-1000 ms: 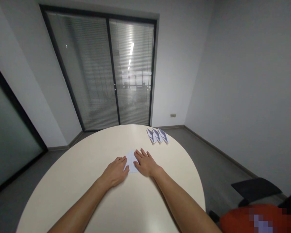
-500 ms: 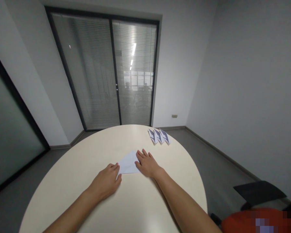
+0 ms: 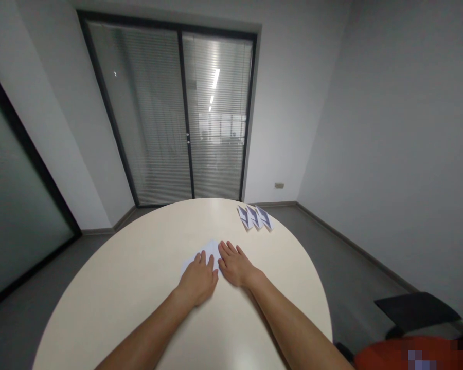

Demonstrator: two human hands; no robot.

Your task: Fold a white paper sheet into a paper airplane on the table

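A folded sheet of white paper lies flat on the round cream table, partly covered by both hands. My left hand rests on top of the paper, its fingers apart and pointing away from me. Close beside it, my right hand lies flat over the paper's right side with the fingers stretched out. Neither hand grips anything. Most of the paper's near edge is hidden under my hands.
Three folded paper pieces sit in a row near the table's far right edge. A chair with a red seat and a black armrest stands at the lower right. Beyond the table are glass doors with blinds.
My left hand has moved right, from the paper's left corner onto its middle, close to my right hand. My right hand has stayed almost in place. The view has shifted slightly.
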